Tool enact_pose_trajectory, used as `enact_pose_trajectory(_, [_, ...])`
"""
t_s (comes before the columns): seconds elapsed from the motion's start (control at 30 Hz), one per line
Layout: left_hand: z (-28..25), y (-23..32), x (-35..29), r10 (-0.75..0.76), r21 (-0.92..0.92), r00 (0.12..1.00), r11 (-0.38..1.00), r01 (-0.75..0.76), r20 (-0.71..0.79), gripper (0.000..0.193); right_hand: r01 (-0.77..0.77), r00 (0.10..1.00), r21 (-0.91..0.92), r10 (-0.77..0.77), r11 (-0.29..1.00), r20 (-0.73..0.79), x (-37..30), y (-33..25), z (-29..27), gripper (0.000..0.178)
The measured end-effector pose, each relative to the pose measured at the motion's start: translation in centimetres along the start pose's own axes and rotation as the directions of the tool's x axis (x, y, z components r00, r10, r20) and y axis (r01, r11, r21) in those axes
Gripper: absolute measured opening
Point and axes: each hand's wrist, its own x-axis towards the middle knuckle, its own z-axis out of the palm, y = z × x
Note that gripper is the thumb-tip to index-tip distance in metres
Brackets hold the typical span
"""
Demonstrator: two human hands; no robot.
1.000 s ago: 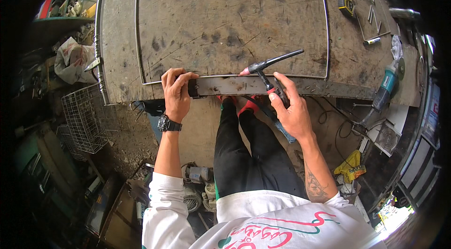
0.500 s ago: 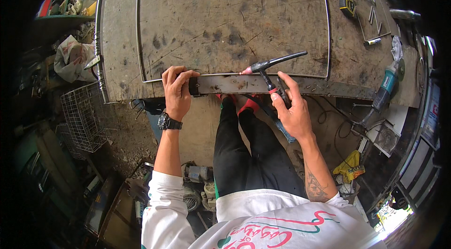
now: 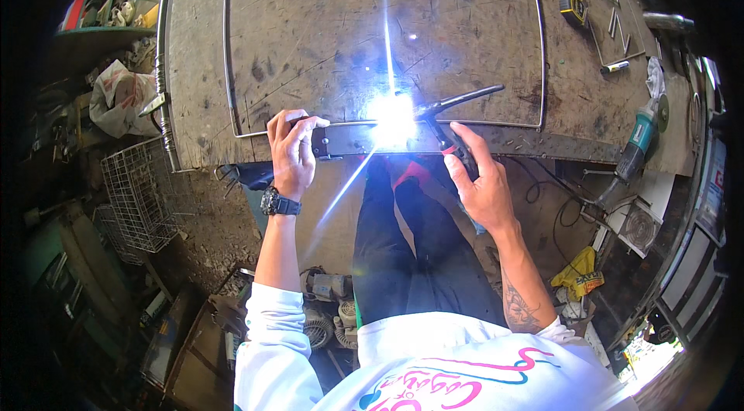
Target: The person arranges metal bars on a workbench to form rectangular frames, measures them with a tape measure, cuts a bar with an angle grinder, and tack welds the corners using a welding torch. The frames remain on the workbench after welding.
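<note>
A thin metal rod frame (image 3: 540, 47), roughly rectangular, lies flat on the worktable (image 3: 310, 31). My left hand (image 3: 290, 149), with a black watch on its wrist, has its fingers closed on the frame's near side, left of the middle. In my right hand (image 3: 482, 182) is a black TIG welding torch (image 3: 463, 99), gripped by its handle. The torch's tip meets the near rod at a blinding white-blue welding arc (image 3: 393, 115). Glare hides the tip and the joint. Under that rod runs a flat steel bar (image 3: 542, 144) along the table's near edge.
A tape measure (image 3: 573, 10), short rod pieces (image 3: 613, 25) and a marker (image 3: 614, 68) lie at the far right. An angle grinder (image 3: 640, 134) hangs by the right edge. To the left stand a wire basket (image 3: 139, 194) and a white sack (image 3: 122, 97); motors (image 3: 325, 287) sit below.
A bright arc has lit at the torch tip, throwing streaks across the table. The torch and right hand have shifted slightly left; the left hand's fingers have moved a little.
</note>
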Motion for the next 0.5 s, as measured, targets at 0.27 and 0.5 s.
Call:
enact_pose_trajectory(0.27, [-1.0,0.7,0.6,-0.038,-0.023,0.997,0.999,0.040,0.065,0.019,-0.141,0.957,0.296,0.207,0.945,-0.203,1.3,1.0,-3.9,0.055])
enact_pose_trajectory(0.5, [-0.3,1.0,0.6,0.051,0.203,0.991,0.976,-0.075,0.122,0.013,-0.125,0.860,0.337,0.271,0.933,-0.433,0.6,-0.3,-10.4,0.049])
